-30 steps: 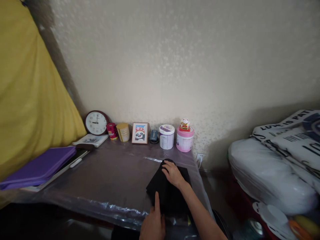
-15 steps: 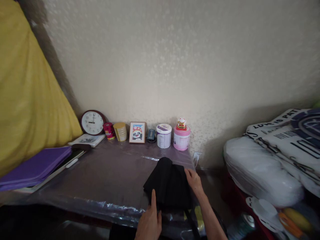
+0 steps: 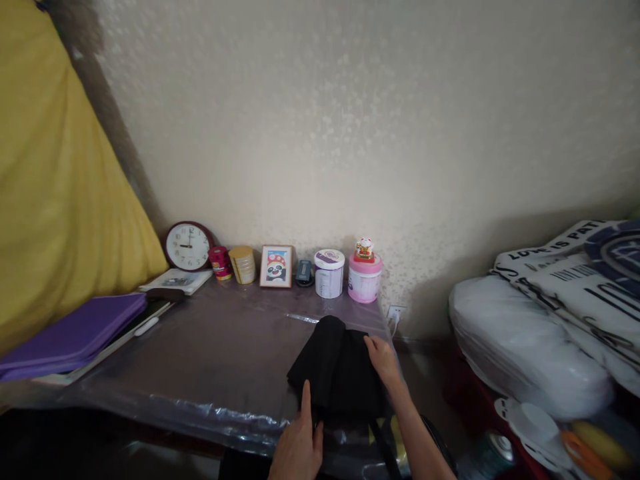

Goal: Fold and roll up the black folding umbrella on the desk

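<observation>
A black folded fabric item (image 3: 334, 367) with a rounded fold at its top lies over the right front part of the table; I cannot make out its exact kind. My right hand (image 3: 383, 360) pinches its upper right edge between thumb and fingers. At its lower left is my left hand (image 3: 300, 443), index finger stretched along the cloth, thumb and the other fingers closed on its lower edge. What sits inside the left palm is hidden. A dark strap (image 3: 384, 448) hangs down below the fabric, between my forearms.
Plastic film covers the table (image 3: 215, 347). Along the wall stand a clock (image 3: 188, 247), a red tin (image 3: 221, 263), a panda picture frame (image 3: 276, 267), a purple-white tub (image 3: 329, 275) and a pink tub (image 3: 365, 283) with a cat figurine. Purple folders (image 3: 75, 333) lie left; a bagged bundle (image 3: 525, 347) is right.
My right hand has shifted slightly left along the fabric's edge. The left hand and the fabric look almost unchanged; the whole view has moved a little.
</observation>
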Demonstrator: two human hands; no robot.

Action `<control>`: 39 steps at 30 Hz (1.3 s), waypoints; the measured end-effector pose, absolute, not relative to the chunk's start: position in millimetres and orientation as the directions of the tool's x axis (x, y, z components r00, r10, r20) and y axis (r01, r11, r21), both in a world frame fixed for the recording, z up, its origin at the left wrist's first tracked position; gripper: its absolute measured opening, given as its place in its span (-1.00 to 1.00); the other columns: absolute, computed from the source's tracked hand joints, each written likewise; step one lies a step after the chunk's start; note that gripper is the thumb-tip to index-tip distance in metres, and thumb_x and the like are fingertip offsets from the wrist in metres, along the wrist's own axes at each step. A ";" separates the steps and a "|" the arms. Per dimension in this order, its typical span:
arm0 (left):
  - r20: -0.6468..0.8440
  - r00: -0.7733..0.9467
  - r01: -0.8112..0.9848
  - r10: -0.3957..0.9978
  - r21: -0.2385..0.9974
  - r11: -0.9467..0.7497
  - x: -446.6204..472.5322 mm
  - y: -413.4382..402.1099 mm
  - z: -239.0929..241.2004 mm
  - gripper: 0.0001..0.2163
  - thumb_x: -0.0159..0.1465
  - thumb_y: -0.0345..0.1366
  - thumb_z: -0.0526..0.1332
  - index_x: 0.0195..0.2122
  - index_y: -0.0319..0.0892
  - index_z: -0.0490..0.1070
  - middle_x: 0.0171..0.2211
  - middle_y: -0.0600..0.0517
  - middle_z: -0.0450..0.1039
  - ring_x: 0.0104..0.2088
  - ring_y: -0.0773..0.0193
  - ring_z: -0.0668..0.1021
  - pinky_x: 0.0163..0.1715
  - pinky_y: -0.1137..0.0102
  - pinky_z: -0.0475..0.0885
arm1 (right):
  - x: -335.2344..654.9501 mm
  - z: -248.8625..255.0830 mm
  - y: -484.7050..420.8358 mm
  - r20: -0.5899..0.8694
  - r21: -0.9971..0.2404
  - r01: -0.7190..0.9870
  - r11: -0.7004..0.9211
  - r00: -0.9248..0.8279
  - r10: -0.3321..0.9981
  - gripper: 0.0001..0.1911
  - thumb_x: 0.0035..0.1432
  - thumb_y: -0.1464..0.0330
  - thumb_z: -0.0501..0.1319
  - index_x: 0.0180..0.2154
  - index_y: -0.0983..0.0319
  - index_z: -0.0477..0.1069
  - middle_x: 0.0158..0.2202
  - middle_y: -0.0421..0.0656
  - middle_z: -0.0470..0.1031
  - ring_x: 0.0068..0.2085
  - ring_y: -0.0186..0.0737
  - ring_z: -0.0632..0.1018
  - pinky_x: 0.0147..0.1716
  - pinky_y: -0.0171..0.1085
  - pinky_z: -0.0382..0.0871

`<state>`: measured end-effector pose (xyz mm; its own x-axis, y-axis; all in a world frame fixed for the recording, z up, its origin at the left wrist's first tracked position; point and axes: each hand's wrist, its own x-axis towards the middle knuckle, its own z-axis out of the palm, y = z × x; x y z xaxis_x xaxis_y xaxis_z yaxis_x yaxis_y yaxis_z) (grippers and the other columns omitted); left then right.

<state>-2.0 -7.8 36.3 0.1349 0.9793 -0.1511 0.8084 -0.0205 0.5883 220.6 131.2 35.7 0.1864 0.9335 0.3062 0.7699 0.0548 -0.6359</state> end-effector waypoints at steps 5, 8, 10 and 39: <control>-0.162 0.127 0.798 0.979 0.602 -0.004 -1.8 -8.7 42.6 -0.41 0.28 -0.27 -0.13 0.23 -0.29 -0.48 -0.19 -0.09 0.45 -0.25 0.29 0.50 -0.28 0.50 0.28 | 217.9 43.9 137.8 0.295 -0.672 0.738 0.068 0.182 0.938 -0.57 0.08 0.16 -0.10 -0.59 0.20 0.39 -0.53 -0.13 0.49 -0.46 -0.19 0.47 -0.45 -0.29 0.26; -0.174 0.133 0.793 0.976 0.609 0.000 -2.1 -8.8 43.6 -0.41 0.28 -0.29 -0.13 0.23 -0.29 -0.48 -0.16 -0.10 0.45 -0.23 0.29 0.50 -0.26 0.50 0.27 | 213.8 44.5 135.8 0.285 -0.678 0.733 0.060 0.186 0.940 -0.58 0.04 0.10 -0.06 -0.67 0.17 0.30 -0.61 -0.16 0.43 -0.52 -0.19 0.44 -0.51 -0.29 0.23; -0.168 0.137 0.791 0.976 0.612 -0.006 -2.9 -8.5 42.0 -0.41 0.28 -0.29 -0.13 0.22 -0.30 -0.49 -0.14 -0.11 0.44 -0.21 0.28 0.50 -0.26 0.50 0.27 | 211.7 43.5 132.4 0.291 -0.693 0.719 0.052 0.213 0.933 -0.60 0.01 0.09 -0.04 -0.69 0.15 0.24 -0.64 -0.17 0.39 -0.52 -0.19 0.42 -0.52 -0.29 0.21; -0.176 0.118 0.768 0.977 0.640 0.023 -5.8 -7.0 39.0 -0.40 0.25 -0.26 -0.10 0.23 -0.28 -0.43 -0.16 -0.13 0.45 -0.19 0.22 0.50 -0.22 0.43 0.27 | 146.8 88.5 133.4 0.201 -0.901 0.410 0.144 0.100 0.974 -0.68 -0.04 0.14 0.04 -0.65 0.21 0.17 -0.62 -0.26 0.25 -0.51 -0.32 0.29 -0.52 -0.34 0.14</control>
